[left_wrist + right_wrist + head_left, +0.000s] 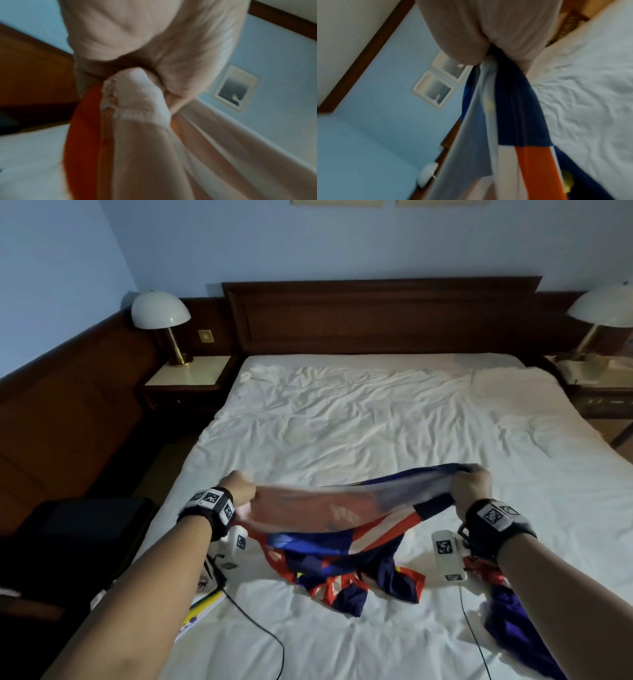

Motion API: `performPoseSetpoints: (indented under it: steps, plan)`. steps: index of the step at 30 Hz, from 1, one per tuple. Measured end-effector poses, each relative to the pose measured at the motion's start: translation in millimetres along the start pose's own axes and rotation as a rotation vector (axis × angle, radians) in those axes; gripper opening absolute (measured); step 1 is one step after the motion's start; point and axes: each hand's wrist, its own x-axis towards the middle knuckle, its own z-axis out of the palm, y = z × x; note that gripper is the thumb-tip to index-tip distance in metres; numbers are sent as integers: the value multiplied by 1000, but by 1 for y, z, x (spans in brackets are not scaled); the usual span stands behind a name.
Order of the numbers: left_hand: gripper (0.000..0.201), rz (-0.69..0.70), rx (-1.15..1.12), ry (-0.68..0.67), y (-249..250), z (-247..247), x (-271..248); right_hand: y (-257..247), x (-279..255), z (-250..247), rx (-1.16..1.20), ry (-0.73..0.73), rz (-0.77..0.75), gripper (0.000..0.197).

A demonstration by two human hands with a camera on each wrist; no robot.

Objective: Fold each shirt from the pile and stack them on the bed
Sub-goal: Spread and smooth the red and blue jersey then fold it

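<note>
Nearest to us, at the foot of the white-sheeted bed (359, 419), we see two bare forearms with black wrist straps that carry square printed markers. Close by the right forearm a crumpled purple and red garment (507, 607) lies on the sheet, and near the left forearm a yellow and white flat item (202, 607) sits at the edge of the bed; we cannot tell what it is.

Between the hands we hold up a red, white and dark blue sports shirt of thin shiny fabric (342, 508). Our left hand (239, 487) is closed in a fist around the pale end of the shirt (137, 97), and our right hand (471, 484) is closed around the dark blue end (510, 83). The top edge of the shirt is stretched from one hand to the other, above the sheet. Its lower part hangs down below and between the hands, and the bottom folds rest on the sheet.

Farther away the wrinkled sheet runs to the dark wooden headboard (376, 316). On each side stands a white dome lamp on a brass stem (161, 313), on a small bedside desk (191, 374).
</note>
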Motion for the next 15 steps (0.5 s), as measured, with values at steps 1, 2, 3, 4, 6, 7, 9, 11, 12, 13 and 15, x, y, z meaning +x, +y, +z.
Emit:
performPoseSetpoints:
  steps: [1, 2, 3, 4, 6, 7, 9, 11, 12, 13, 15]
  plan:
    - [34, -13, -51, 67, -6, -1, 3, -3, -8, 4, -47, -21, -70, 33]
    - [36, -52, -155, 167, -11, -4, 5, -3, -14, 6, -145, -66, -146, 31]
    - [37, -79, -248, 270, -18, -9, 8, -2, -19, 7, -268, -120, -215, 26]
    - [36, -107, -324, 321, -24, -13, 9, 2, -22, 7, -386, -175, -280, 21]
    - [32, -188, -345, 243, -49, -15, 28, 18, -22, 4, -547, -218, -340, 15]
    - [29, -223, -406, 171, -62, -14, 37, 27, -20, 0, -570, -205, -320, 15]
    - [31, -200, -402, 80, -80, -10, 43, 39, -13, -10, -559, -116, -228, 15]
    - [30, -154, -257, -35, -83, -9, 21, 45, -12, -18, -550, -50, -187, 11]
    - [22, -144, -204, -97, -81, -10, 11, 47, -14, -21, -561, -38, -178, 9]
    - [14, -128, -173, -153, -82, -8, 3, 52, -16, -20, -551, -41, -157, 8]
    - [14, -122, -124, -183, -88, -1, -4, 63, -21, -16, -533, -81, -102, 11]
